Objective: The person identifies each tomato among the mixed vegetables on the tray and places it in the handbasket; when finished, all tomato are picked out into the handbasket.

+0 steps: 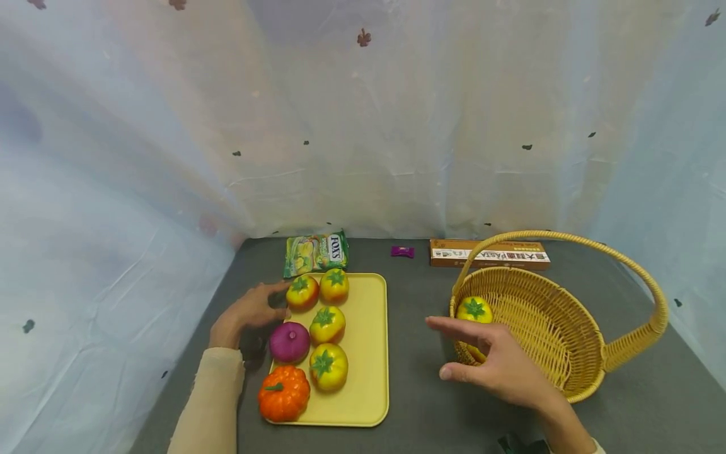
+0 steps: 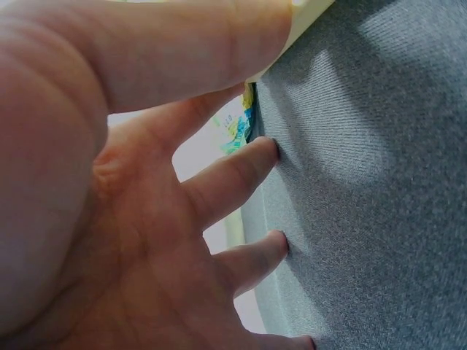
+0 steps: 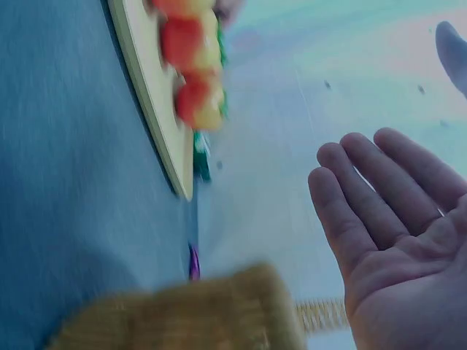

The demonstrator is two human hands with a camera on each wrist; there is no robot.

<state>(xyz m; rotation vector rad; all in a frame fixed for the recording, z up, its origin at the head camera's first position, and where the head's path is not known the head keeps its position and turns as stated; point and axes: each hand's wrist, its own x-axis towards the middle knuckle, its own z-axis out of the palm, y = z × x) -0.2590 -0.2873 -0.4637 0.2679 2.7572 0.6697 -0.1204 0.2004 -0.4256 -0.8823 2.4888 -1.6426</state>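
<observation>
My left hand [image 1: 249,310] is at the left edge of a yellow tray [image 1: 370,347], fingers spread and thumb apart. Its fingertips come close beside a yellow-red persimmon-like fruit [image 1: 302,292], above a purple onion-like vegetable [image 1: 290,342]. In the left wrist view, the thumb [image 2: 197,51] overlaps the tray's edge and the other fingers reach down by the grey cloth. My right hand [image 1: 501,366] hovers before a wicker basket [image 1: 530,315], palm bare, fingers extended and thumb apart. Partly behind it, similar fruit [image 1: 475,309] lies in the basket's left side.
Several more such fruits [image 1: 329,367] and an orange pumpkin [image 1: 285,394] lie on the tray. Behind it is a green candy bag [image 1: 316,253]. A small purple packet [image 1: 403,251] and a pasta box [image 1: 489,254] are at the back. The basket's tall handle [image 1: 629,258] arches up rightward.
</observation>
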